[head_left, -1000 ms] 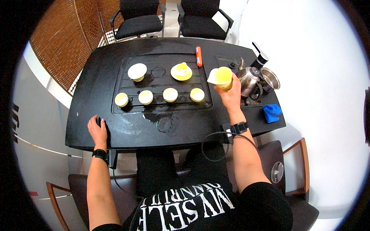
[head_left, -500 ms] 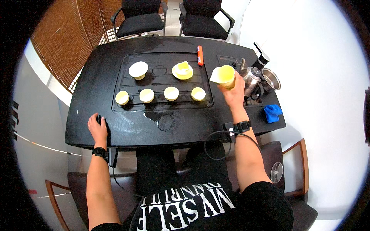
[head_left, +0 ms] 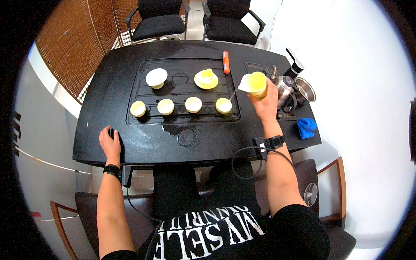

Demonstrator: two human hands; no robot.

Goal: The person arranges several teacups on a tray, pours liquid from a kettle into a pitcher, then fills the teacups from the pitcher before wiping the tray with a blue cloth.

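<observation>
Tilted leftward in my right hand [head_left: 266, 105] is a pale yellow tea pitcher [head_left: 255, 85], my fingers wrapped round its side. From its spout a thin stream of liquid runs down into the rightmost small cup [head_left: 223, 105]. Three more small cups stand in a row to the left: one cup [head_left: 193, 105], another cup [head_left: 165, 107] and the leftmost cup [head_left: 138, 109]. Behind them on the black tea tray [head_left: 186, 94] are a white strainer on a stand [head_left: 157, 78] and a lidded bowl on a saucer [head_left: 206, 79]. My left hand [head_left: 110, 143] lies open on the table's left front edge.
Right of the pitcher stand a steel kettle [head_left: 284, 90] and a steel pot [head_left: 305, 89]. A crumpled blue cloth [head_left: 307, 128] lies near the right edge. An orange-red tube [head_left: 225, 63] sits at the tray's far right corner. Two black chairs [head_left: 158, 28] stand beyond the table.
A stream of liquid now runs from the pitcher's spout into the rightmost cup; before, none showed. My right hand and the pitcher have shifted slightly right. My left hand stays put.
</observation>
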